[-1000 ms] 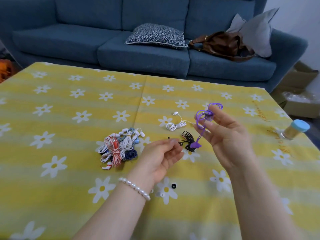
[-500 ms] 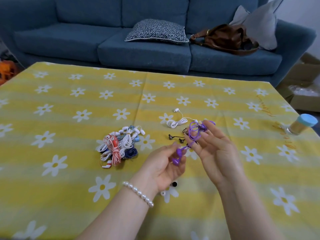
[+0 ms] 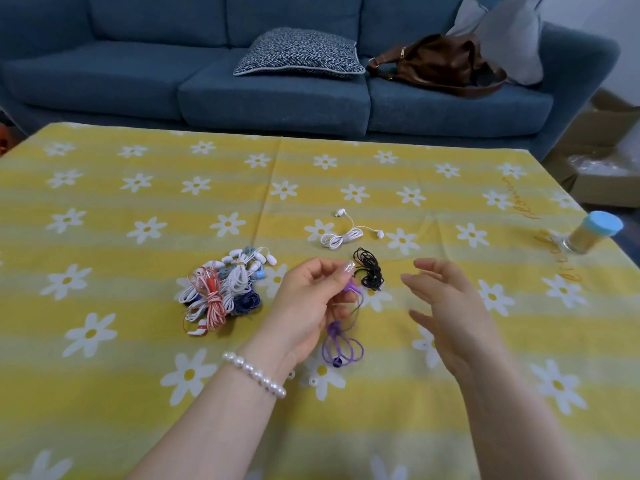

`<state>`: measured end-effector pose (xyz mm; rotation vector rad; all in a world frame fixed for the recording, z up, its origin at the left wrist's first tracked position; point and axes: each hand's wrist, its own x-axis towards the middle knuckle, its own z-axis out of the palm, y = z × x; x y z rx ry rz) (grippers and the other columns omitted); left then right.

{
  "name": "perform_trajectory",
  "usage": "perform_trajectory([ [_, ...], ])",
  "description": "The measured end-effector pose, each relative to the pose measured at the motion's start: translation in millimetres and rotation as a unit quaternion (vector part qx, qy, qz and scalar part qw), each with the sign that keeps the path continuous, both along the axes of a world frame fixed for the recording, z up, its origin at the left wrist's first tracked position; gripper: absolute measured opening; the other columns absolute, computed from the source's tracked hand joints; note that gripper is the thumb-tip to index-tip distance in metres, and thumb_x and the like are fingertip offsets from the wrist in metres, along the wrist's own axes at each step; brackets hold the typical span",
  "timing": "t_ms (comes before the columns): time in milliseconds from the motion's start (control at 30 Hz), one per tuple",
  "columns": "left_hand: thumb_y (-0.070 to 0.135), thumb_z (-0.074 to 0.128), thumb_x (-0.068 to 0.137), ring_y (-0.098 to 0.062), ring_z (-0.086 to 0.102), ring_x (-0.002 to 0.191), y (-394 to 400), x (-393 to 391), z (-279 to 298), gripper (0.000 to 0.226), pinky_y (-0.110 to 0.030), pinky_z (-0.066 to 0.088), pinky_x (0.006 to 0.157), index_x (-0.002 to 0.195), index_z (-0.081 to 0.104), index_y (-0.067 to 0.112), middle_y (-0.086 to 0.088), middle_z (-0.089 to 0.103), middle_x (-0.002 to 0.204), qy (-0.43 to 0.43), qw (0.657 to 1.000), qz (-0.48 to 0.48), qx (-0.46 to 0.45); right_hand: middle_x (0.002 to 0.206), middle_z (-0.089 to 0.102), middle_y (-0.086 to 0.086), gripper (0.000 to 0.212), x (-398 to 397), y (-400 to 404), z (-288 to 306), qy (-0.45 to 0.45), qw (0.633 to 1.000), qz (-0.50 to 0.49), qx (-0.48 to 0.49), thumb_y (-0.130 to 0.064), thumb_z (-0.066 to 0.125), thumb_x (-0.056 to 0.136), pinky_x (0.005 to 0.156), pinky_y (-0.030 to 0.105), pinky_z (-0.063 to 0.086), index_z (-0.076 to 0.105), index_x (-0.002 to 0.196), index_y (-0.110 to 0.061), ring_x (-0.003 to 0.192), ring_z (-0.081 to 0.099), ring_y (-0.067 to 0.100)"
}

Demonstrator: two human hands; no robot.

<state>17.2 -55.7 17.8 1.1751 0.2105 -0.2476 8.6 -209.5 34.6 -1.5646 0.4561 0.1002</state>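
Note:
My left hand [image 3: 311,306], with a pearl bracelet at the wrist, pinches one end of the purple earphones [image 3: 341,344] above the yellow daisy tablecloth [image 3: 138,358]. The purple cord hangs down in loose loops below the hand. My right hand [image 3: 446,306] hovers to the right with fingers relaxed and spread, holding nothing. A black earphone bundle [image 3: 370,273] lies between and just beyond the hands. A coiled white earphone set [image 3: 343,237] sits farther back. A pile of several wound earphones [image 3: 225,289] in white, red and blue lies to the left.
A small jar with a blue lid [image 3: 592,233] stands near the table's right edge. A blue sofa [image 3: 277,91] with a patterned cushion [image 3: 301,55] and brown bag [image 3: 440,67] runs behind the table. Cardboard boxes [image 3: 606,161] sit at the far right.
The purple earphones passed from my right hand to my left. My right hand let go and drew away to the right. The cord now dangles from my left hand.

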Motion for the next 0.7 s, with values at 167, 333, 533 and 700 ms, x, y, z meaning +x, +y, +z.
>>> perform_trajectory([
  [167,0.004,0.058,0.085,-0.007,0.056,0.048,-3.0,-1.5,-0.4,0.009,-0.018,0.046,0.044,0.078,0.060,0.009,-0.003,0.063,0.064,0.005,1.000,-0.007,0.014,0.097,0.070,0.004,0.014,-9.0,5.7,7.7,-0.064,0.992,0.112,-0.012,-0.010,0.058,0.086,0.094,0.040,0.045,0.069,0.089,-0.018,0.099,0.062,0.020],
  [333,0.005,0.058,0.084,-0.008,0.060,0.052,-4.5,-3.1,6.7,0.008,-0.018,0.050,0.049,0.077,0.060,0.009,0.000,0.064,0.060,-0.015,1.000,-0.011,-0.011,0.085,0.073,-0.003,0.016,-11.8,11.6,8.2,-0.102,0.976,0.192,0.030,-0.006,0.066,0.080,0.070,0.015,0.050,0.069,0.093,-0.015,0.079,0.066,0.004],
  [533,0.002,0.053,0.087,-0.014,0.065,0.056,-5.4,-4.4,15.5,0.012,-0.022,0.054,0.054,0.076,0.058,0.005,-0.005,0.066,0.062,-0.027,0.998,-0.014,-0.050,0.083,0.067,0.010,0.025,-8.9,12.1,7.8,-0.136,0.976,0.169,0.037,0.000,0.071,0.073,0.070,0.022,0.053,0.069,0.094,-0.013,0.072,0.061,0.014],
  [700,0.011,0.052,0.089,-0.018,0.070,0.065,-5.2,-6.2,21.6,0.014,-0.023,0.055,0.055,0.077,0.058,0.005,-0.007,0.067,0.066,-0.030,0.998,-0.023,-0.040,0.076,0.069,0.006,0.018,-11.3,16.4,10.8,-0.161,0.974,0.156,-0.013,-0.005,0.072,0.075,0.060,0.019,0.048,0.073,0.088,-0.018,0.064,0.050,0.018],
])
